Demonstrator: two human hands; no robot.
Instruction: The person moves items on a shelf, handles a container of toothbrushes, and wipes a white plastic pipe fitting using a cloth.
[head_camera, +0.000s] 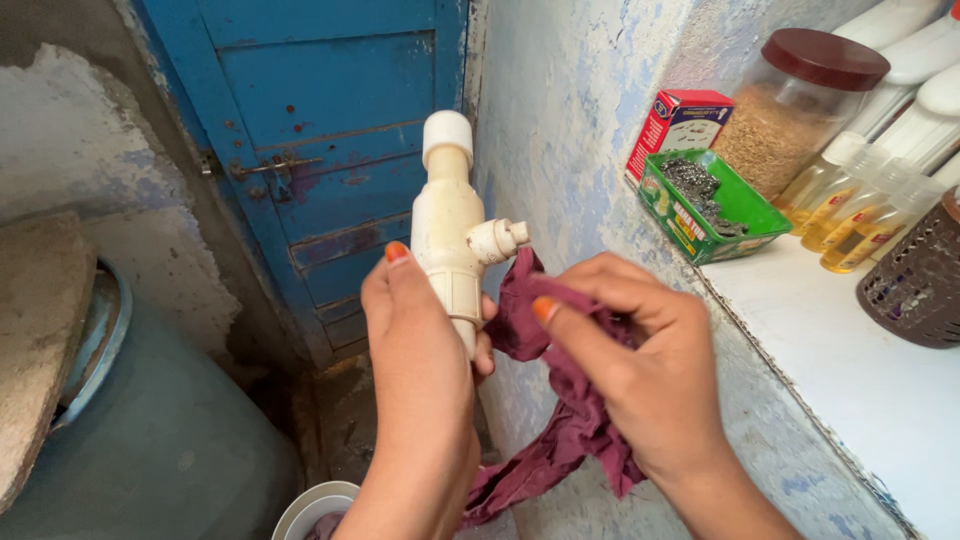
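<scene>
Both hands fill the near foreground, raised in front of a blue wooden door (330, 150). Taking the cream plastic pipe fitting (448, 215) as the landmark: the left hand (420, 350) is wrapped around its lower end, fingers closed tight and the thumb, its nail painted orange, pressed up along the near face. That grip keeps the fitting upright, with a white cap at the top and a short side nozzle sticking out to the right.

Just right of the fitting, the right hand (640, 370) is closed on a maroon cloth (560, 410), pinching a bunched fold between thumb and fingers. One end of this cloth lies against the fitting right below the nozzle; the rest hangs down under the hands.

Right of the fitting rises a pale blue, flaking wall, and beyond it a white shelf (850, 370). Standing there, well apart from the fitting, are a green tray (752, 215) of metal scouring pads, a small red and white box (685, 125), a clear jar (795, 115) with a brown lid holding grain, several yellow-filled bottles (855, 215) and a dark perforated basket (915, 285).

Left of the fitting and lower down sits a large blue-grey drum (150, 440) covered by a stone slab. Below the fitting, by the left wrist, shows the rim of a white bucket (310, 505).
</scene>
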